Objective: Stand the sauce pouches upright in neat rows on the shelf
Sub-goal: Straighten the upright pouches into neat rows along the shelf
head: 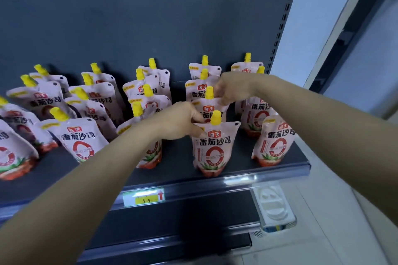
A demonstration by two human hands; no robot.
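Two bare forearms, reaching in from the lower left and the right edge toward a dark shelf (64, 170) loaded with pink sauce pouches. Left hand (178, 119) at the upper left corner of the front pouch (214, 146) in the fourth column from the left, fingers curled and pinching that corner just beside its yellow cap (216, 117). Front pouch upright near the shelf's front lip, label facing outward. Right hand (233, 87) farther back, fingers bent down and closed on the top right edge of the second pouch (210, 106) directly behind, next to its cap. Two more pouches behind these, upright, in a straight file to the grey back panel (150, 17). Rightmost column (273, 139) partly hidden by the right forearm: front pouch upright with a slight lean, others upright behind. Middle column (148, 94) in file, its front pouch mostly covered by the left forearm. Left columns (79, 137) tilted by the wide lens, leaning left, caps pointing up and left; rows looser there, spacing uneven. Leftmost pouches cut by the frame edge. Clear price rail along the shelf front with a green and yellow price tag (143, 197) bearing a red arrow. Lower shelf beneath, dark, with a white plastic tray (273, 206) at its right end. Pale wall and floor to the right.
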